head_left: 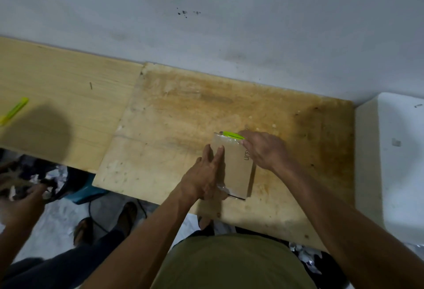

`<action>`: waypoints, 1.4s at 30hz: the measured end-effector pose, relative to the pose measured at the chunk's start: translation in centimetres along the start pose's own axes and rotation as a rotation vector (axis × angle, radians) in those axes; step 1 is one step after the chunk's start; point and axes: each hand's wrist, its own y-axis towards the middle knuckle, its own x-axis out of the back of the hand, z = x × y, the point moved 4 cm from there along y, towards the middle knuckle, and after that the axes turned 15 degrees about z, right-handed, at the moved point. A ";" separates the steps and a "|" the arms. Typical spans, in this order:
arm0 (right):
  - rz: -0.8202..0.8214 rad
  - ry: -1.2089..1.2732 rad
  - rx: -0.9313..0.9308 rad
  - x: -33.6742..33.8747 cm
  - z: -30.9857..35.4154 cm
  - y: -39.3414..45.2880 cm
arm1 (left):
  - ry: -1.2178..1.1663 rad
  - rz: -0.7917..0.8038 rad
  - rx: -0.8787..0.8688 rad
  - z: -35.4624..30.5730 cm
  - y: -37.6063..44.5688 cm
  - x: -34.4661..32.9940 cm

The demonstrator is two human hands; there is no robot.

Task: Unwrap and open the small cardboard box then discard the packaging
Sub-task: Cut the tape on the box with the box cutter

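Flat and open, the left hand [205, 174] presses the cardboard box [236, 164] onto the worn wooden surface [174, 114]; the right hand [263, 148] grips a green cutter [232, 135] at the box's far edge.

Pale grey plastered wall [229, 13] across the top, smudged, with a small cluster of dark specks [187, 12] near the middle. Below it, a worn, stained plywood counter [183, 109], yellow-brown, darker toward the right. Butted against its left side, a cleaner pale pine board [68, 77] with straight grain. At far right, a white rectangular foam box [394, 162] standing against the wall. Underneath, light grey floor [57, 219], scattered with crumpled white paper scraps [58, 174], a dark cable, a teal plastic piece [85, 193]. Dim, flat light throughout.
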 end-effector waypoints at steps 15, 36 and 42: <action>0.006 -0.129 0.014 0.0 0.8 1.4 | -0.044 -0.005 -0.018 -0.5 -0.2 0.6; -0.012 -0.334 -0.051 1.0 0.7 0.3 | -0.066 0.000 -0.024 -0.8 -0.4 1.1; -0.007 -0.273 -0.013 0.9 1.4 1.2 | -0.051 -0.016 -0.026 -0.6 -0.2 0.9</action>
